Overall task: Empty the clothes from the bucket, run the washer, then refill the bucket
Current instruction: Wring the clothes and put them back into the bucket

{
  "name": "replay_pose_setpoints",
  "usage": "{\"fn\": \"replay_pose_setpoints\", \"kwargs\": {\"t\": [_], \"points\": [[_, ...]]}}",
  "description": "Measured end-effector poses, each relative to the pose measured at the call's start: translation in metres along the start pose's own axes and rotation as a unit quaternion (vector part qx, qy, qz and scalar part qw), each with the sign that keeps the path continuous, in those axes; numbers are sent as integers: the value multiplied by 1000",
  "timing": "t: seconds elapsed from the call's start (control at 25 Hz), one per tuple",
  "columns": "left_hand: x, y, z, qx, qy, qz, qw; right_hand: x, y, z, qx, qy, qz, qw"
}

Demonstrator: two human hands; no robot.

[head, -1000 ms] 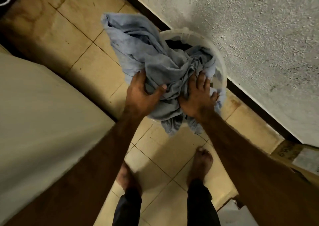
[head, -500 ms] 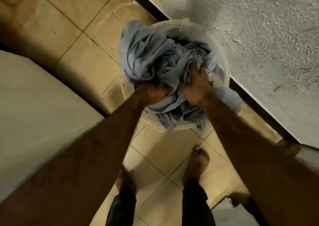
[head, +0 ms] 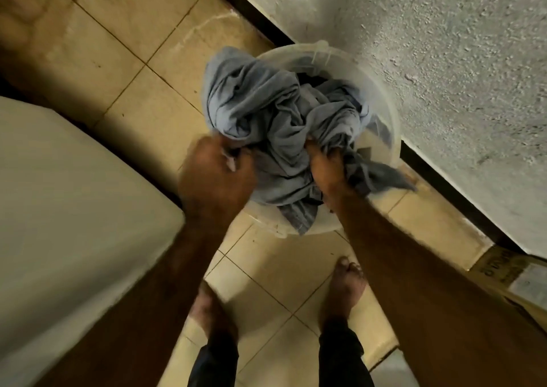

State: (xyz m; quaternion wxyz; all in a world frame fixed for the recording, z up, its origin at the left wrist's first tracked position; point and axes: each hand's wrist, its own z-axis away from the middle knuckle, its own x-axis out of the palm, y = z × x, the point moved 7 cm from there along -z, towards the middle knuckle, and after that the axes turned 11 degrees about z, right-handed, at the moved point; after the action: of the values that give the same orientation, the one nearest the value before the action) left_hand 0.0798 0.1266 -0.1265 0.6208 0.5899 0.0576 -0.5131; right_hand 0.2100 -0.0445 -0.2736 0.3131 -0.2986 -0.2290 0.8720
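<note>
Now: right hand (head: pixel 328 170) clamped on grey cloth (head: pixel 260 105) heaped in bucket (head: pixel 384 96), frame centre; left hand (head: pixel 217 176) blurred, curled at cloth edge, grip cannot tell.

Bucket (head: pixel 384 102) mouth: heaped over the rim with clothes (head: pixel 260 114). The only open pocket is on its right side, next to the wall (head: pixel 444 61). The wall runs just behind the bucket, so I have no way round there. To my left is a white unit (head: pixel 74 194), with a narrow strip of floor (head: pixel 118 61) between it and the bucket. The tiles beyond the bucket's left are open. Near side: my feet (head: pixel 344 286). Cardboard box (head: pixel 500 271) at right, against the wall.
</note>
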Motion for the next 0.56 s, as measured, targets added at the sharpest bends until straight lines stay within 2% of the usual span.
{"fn": "replay_pose_setpoints", "kwargs": {"t": [0.04,0.08,0.16,0.2,0.24,0.28,0.36,0.4,0.48,0.56], "points": [[-18,-5,-13,35,77,29,996,-1,0,-6,-17,-47,25,998],[-23,-12,-21,58,93,41,993,-5,-1,-13,-13,-73,39,996],[-4,-10,-45,92,20,48,994,-18,-2,-15,-2,-80,80,994],[12,-3,-51,101,-21,7,995,-25,-11,-7,-31,-64,97,993],[32,1,-51,112,-54,-47,991,-33,-19,0,-62,-13,142,988],[50,2,-47,118,-76,-84,986,-46,-26,14,-83,79,194,974],[74,2,-37,142,-86,-73,983,-72,-41,58,-127,263,228,929],[80,0,-36,141,-80,-51,985,-79,-44,76,-153,318,222,909],[86,-6,-44,138,-67,-34,988,-81,-42,87,-155,342,224,900],[90,-9,-46,139,-73,-38,987,-75,-36,75,-124,304,229,917]]}}
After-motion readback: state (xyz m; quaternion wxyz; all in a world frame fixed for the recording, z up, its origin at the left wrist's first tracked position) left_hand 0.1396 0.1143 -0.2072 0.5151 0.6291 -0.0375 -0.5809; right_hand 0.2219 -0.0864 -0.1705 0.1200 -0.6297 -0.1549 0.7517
